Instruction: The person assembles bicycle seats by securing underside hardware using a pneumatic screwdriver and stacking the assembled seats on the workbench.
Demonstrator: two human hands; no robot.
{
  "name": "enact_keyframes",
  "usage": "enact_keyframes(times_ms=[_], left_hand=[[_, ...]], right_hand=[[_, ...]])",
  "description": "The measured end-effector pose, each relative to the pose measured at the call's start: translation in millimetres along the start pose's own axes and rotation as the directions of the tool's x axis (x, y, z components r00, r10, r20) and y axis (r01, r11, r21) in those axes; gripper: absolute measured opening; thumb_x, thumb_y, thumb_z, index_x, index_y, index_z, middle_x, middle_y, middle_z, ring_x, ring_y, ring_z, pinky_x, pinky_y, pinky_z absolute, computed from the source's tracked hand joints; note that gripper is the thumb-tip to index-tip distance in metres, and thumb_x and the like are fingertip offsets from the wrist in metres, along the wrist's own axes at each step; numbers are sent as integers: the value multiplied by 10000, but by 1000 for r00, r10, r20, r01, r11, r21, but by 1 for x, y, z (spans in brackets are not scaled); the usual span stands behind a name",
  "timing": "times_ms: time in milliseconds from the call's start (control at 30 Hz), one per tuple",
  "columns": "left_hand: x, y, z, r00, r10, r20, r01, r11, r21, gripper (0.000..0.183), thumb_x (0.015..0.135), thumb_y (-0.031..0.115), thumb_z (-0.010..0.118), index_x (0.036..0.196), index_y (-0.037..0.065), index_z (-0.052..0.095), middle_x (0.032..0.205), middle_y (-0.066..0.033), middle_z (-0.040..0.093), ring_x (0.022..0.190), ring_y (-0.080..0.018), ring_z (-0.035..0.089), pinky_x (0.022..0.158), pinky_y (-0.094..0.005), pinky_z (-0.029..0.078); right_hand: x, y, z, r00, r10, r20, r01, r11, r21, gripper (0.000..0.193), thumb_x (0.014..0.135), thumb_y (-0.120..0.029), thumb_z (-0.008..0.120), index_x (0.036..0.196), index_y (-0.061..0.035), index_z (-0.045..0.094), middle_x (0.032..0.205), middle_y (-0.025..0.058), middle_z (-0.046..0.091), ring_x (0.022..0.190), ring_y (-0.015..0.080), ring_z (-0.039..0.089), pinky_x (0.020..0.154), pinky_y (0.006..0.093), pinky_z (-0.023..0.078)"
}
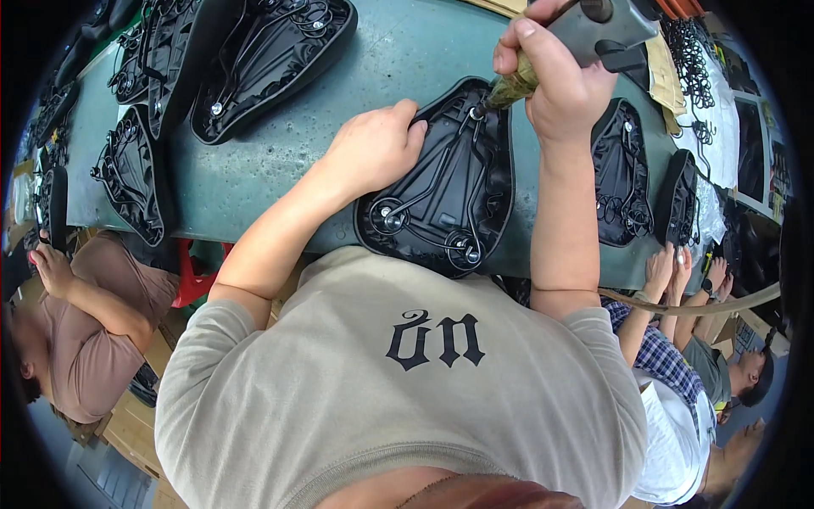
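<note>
A black bicycle saddle (448,182) lies upside down at the table's front edge, its narrow nose pointing away from me. Wire rails and two bolted coil springs show on its underside. My left hand (379,144) is closed on the saddle's left rim near the nose. In my right hand (564,89) is a grey power screwdriver (604,32) whose front part is wrapped in greenish tape. The fingers wrap round this tool. Its tip meets the fixing at the saddle's nose, where the rails come together; the tip hides part of that fixing.
More upturned saddles (275,64) crowd the left of the green table (254,182). Others (623,174) stand at the right. Black metal parts (688,64) are heaped at the far right. A person (106,310) sits at the left, and co-workers' hands (666,270) reach in at the right.
</note>
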State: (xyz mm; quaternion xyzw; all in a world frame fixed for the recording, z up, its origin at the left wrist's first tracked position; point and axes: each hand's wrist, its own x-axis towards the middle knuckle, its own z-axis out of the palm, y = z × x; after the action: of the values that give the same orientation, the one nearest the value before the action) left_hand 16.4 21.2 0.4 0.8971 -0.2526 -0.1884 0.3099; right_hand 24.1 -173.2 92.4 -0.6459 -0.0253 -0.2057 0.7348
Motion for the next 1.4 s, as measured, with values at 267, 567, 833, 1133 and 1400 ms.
enact_keyframes(times_ms=[267, 567, 833, 1133, 1400], left_hand=[[-1, 2, -1, 999, -40, 7, 40, 999, 31, 344, 1032, 321, 529, 1066, -10, 615, 912, -291, 701, 926, -484, 669, 846, -568, 519], [-1, 3, -5, 999, -43, 33, 43, 999, 1, 364, 1035, 325, 523, 1110, -17, 619, 982, -315, 703, 992, -491, 668, 904, -559, 518], [-9, -12, -3, 928, -301, -219, 283, 953, -111, 530, 1006, 250, 557, 1395, -87, 429, 1132, -389, 655, 1136, -515, 631, 1004, -531, 497], [43, 18, -13, 635, 726, -264, -657, 688, 309, 381, 778, 16, 659, 1156, 65, 664, 1193, -117, 661, 1151, -346, 625, 991, -437, 528], [50, 8, -4, 711, 674, -199, -624, 736, 263, 310, 753, -8, 628, 1053, 62, 662, 1043, -101, 680, 971, -322, 678, 836, -412, 574]], right_hand=[[-8, -5, -3, 995, 97, -28, -98, 995, -19, 83, 897, -60, 664, 937, -10, 611, 733, 80, 666, 560, 131, 634, 518, 252, 502], [-13, -7, -10, 1000, -6, -13, 5, 1000, -6, 204, 888, -71, 676, 1064, 1, 603, 837, 119, 690, 598, 143, 651, 543, 252, 513], [-52, -77, -81, 892, -420, 169, 345, 872, 346, 420, 956, -51, 491, 1365, 39, 527, 1115, 246, 625, 729, 277, 636, 723, 471, 536], [-75, -54, -75, 938, -306, 162, 264, 935, 238, 395, 925, -43, 518, 1314, 24, 549, 1115, 214, 609, 717, 249, 616, 708, 472, 510], [-76, -12, -66, 954, -247, 173, 198, 946, 256, 310, 912, 54, 525, 1217, 3, 506, 993, 197, 599, 687, 247, 612, 671, 435, 532]])
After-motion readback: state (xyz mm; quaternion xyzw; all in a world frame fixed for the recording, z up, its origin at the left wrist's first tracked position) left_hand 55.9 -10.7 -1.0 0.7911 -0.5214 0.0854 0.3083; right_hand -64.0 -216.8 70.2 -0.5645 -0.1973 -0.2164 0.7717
